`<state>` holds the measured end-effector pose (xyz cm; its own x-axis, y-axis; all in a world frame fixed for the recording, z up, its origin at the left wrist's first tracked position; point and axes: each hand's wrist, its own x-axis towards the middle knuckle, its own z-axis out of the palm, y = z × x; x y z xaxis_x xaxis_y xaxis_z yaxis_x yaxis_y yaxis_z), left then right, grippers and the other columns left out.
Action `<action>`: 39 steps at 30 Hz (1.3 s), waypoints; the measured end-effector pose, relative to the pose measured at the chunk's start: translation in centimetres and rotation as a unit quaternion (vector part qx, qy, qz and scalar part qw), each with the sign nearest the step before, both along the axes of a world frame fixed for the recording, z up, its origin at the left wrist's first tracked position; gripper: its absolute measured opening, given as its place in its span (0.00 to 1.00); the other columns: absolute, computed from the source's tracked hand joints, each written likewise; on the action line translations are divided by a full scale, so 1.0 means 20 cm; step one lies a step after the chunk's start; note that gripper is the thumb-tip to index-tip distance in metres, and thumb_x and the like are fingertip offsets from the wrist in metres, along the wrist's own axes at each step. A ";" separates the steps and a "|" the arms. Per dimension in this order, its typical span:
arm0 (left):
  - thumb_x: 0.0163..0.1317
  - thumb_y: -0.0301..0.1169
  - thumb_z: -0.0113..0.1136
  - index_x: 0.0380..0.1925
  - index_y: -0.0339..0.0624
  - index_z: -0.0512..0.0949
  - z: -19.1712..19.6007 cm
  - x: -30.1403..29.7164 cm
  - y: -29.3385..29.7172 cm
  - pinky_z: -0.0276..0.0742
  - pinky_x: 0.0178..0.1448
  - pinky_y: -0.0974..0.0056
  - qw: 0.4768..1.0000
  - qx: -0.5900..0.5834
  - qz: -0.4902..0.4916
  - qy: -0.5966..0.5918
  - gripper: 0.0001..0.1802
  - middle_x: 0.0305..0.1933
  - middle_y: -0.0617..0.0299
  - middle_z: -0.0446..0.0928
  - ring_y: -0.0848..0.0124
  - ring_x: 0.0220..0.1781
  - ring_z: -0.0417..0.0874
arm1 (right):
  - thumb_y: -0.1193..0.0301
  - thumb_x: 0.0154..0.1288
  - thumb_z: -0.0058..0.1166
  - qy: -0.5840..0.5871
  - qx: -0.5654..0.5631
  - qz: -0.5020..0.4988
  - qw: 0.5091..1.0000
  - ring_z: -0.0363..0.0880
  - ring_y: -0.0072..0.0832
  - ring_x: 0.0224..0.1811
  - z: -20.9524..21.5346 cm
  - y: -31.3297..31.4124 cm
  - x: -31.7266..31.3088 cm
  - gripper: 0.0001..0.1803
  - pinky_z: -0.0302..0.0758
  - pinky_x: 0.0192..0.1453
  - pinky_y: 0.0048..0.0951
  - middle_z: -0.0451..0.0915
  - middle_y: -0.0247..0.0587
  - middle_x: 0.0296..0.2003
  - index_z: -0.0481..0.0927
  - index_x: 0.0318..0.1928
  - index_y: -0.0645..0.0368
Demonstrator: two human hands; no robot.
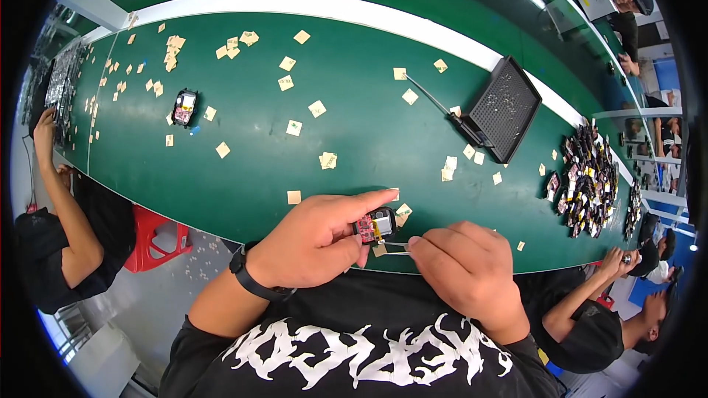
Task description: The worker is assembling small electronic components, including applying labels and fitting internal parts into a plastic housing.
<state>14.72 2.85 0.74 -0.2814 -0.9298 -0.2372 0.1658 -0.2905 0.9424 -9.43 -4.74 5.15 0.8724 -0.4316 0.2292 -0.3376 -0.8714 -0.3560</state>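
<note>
Near the table's front edge, my left hand point(317, 247) is closed round a small black electronic device point(376, 226), its index finger stretched out past the top. The casing is open, showing a red circuit board, a strip of yellow tape and a silver part. From the right, my right hand point(464, 269) pinches a pair of thin metal tweezers point(396, 248). Their tips reach the device's lower edge; whether they grip anything there is too small to tell. Small cream paper squares point(403, 214) lie beside the device.
A black tray point(509, 107) holding tiny pieces stands at the back right, a long-shafted tool with a dark handle point(464, 129) against it. Farther right is a heap of similar devices point(588, 184). Another device point(185, 107) lies at left. Co-workers sit on both sides.
</note>
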 end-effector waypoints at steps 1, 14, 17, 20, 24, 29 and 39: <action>0.58 0.11 0.44 0.74 0.36 0.69 0.00 0.00 0.00 0.78 0.32 0.72 1.000 0.003 0.000 0.007 0.39 0.45 0.57 0.85 0.78 0.29 0.81 | 0.74 0.47 0.65 -0.010 -0.011 -0.001 1.000 0.79 0.27 0.32 0.00 -0.01 0.00 0.17 0.77 0.28 0.28 0.81 0.35 0.36 0.86 0.42 0.60; 0.56 0.09 0.44 0.72 0.32 0.70 -0.03 0.03 -0.01 0.78 0.36 0.72 0.997 0.030 -0.013 0.064 0.39 0.53 0.54 0.84 0.77 0.31 0.81 | 0.76 0.50 0.66 -0.017 -0.025 0.065 0.997 0.79 0.25 0.32 -0.02 -0.05 0.07 0.13 0.76 0.28 0.25 0.80 0.38 0.35 0.85 0.40 0.64; 0.56 0.09 0.44 0.71 0.32 0.71 -0.02 0.03 -0.02 0.77 0.33 0.73 0.996 0.037 -0.003 0.079 0.38 0.52 0.53 0.85 0.77 0.30 0.81 | 0.75 0.50 0.66 -0.033 -0.023 0.070 0.997 0.79 0.26 0.32 -0.05 -0.05 0.08 0.13 0.76 0.27 0.24 0.80 0.39 0.35 0.85 0.39 0.64; 0.56 0.09 0.44 0.71 0.31 0.71 -0.02 0.03 -0.02 0.73 0.30 0.76 0.995 0.046 -0.001 0.091 0.38 0.53 0.50 0.86 0.78 0.28 0.81 | 0.76 0.50 0.66 -0.053 -0.037 0.076 0.995 0.79 0.26 0.33 -0.08 -0.03 0.08 0.14 0.76 0.27 0.23 0.81 0.39 0.35 0.85 0.40 0.65; 0.54 0.08 0.43 0.69 0.30 0.73 -0.01 0.03 -0.02 0.70 0.29 0.77 0.988 0.087 0.013 0.125 0.38 0.54 0.44 0.86 0.78 0.28 0.81 | 0.78 0.48 0.67 -0.078 -0.009 0.058 0.995 0.79 0.28 0.30 -0.09 -0.02 0.09 0.14 0.77 0.27 0.27 0.83 0.38 0.32 0.87 0.39 0.65; 0.47 0.07 0.43 0.67 0.27 0.74 -0.01 0.04 -0.02 0.74 0.33 0.73 0.981 0.125 0.024 0.147 0.41 0.52 0.42 0.86 0.76 0.27 0.77 | 0.78 0.47 0.66 -0.108 -0.004 0.072 0.992 0.79 0.28 0.29 -0.12 -0.04 0.10 0.12 0.76 0.25 0.26 0.82 0.38 0.31 0.87 0.36 0.66; 0.47 0.10 0.44 0.66 0.25 0.75 0.00 0.05 -0.04 0.70 0.28 0.75 0.986 0.122 0.006 0.113 0.39 0.50 0.43 0.86 0.77 0.27 0.79 | 0.78 0.51 0.66 -0.107 -0.007 0.117 0.987 0.76 0.25 0.29 -0.12 -0.08 0.11 0.09 0.69 0.22 0.21 0.79 0.38 0.31 0.84 0.34 0.67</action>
